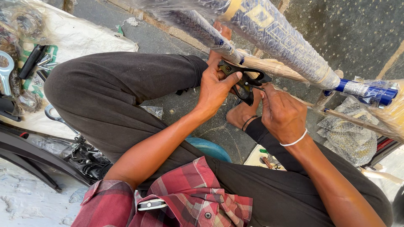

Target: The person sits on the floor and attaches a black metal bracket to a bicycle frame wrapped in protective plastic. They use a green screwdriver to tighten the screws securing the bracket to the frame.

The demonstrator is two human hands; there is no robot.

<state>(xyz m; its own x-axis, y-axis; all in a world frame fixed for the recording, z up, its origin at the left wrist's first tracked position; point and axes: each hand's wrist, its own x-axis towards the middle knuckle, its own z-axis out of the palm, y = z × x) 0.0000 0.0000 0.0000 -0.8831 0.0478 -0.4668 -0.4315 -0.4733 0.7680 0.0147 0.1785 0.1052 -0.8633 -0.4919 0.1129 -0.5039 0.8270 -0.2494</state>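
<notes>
Up top: a blue bike frame tube [277, 38] is running across the view, wrapped in clear bubble plastic. Pale yellow letters are showing on it through the wrap.
Thin tube: a second wrapped tube [202, 29] is sloping down toward the hands.
Right side: a blue tube end [366, 92] is sticking out of crinkly plastic, and a grey lump of bubble wrap [349, 134] is lying on the ground below it.
Top left: a white sack [80, 33] is lying flat with green marks on it, and a silver spanner [5, 71] is resting near it.
Black part: a small black plastic piece [244, 82] is sitting between both hands, just under the thin tube. It is looking flat with holes cut in it and a small red dot.
Left hand: the left hand [214, 86] is curling around the black part, thumb pressing on top.
Right hand: the right hand [283, 112] is pinching the other end with its fingertips. A white band is sitting on the wrist.
Legs: dark trousers [113, 92] are filling the middle, and a bare foot [244, 113] is peeking out under the hands.
Hard to see: the shape of the black part is partly hidden by fingers. A blue round thing [210, 148] under the arm is mostly covered.
</notes>
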